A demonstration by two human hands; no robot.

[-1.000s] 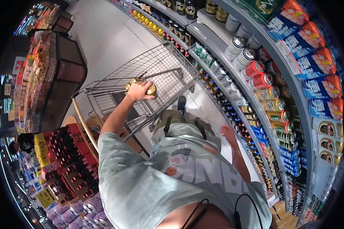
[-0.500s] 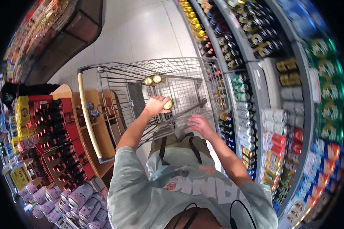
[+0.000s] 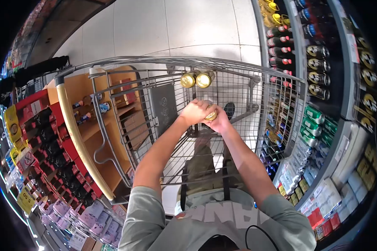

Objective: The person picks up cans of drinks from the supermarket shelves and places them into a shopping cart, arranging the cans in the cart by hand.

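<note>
A gold-topped can (image 3: 211, 113) is held between my two hands over the shopping cart (image 3: 176, 62). My left hand (image 3: 194, 113) wraps round it from the left side of the view. My right hand (image 3: 220, 122) closes on it from the right. Most of the can's body is hidden by my fingers. Two more gold-topped cans, one at left (image 3: 188, 80) and one at right (image 3: 204, 79), stand side by side in the cart near its far side, just beyond my hands.
Shelves of bottles (image 3: 278, 52) and cans (image 3: 314, 125) line the right. At left stand a wooden rack (image 3: 96, 129), stacked dark bottle packs (image 3: 56, 146) and purple packs (image 3: 94, 217). The cart's pale handle (image 3: 77, 142) runs along its left end. A dark-sleeved arm (image 3: 37, 71) shows at upper left.
The hand holding the can has moved right and the other hand has come in to grip it too. The cart and shelves have shifted in view. Two cans in the cart are now uncovered.
</note>
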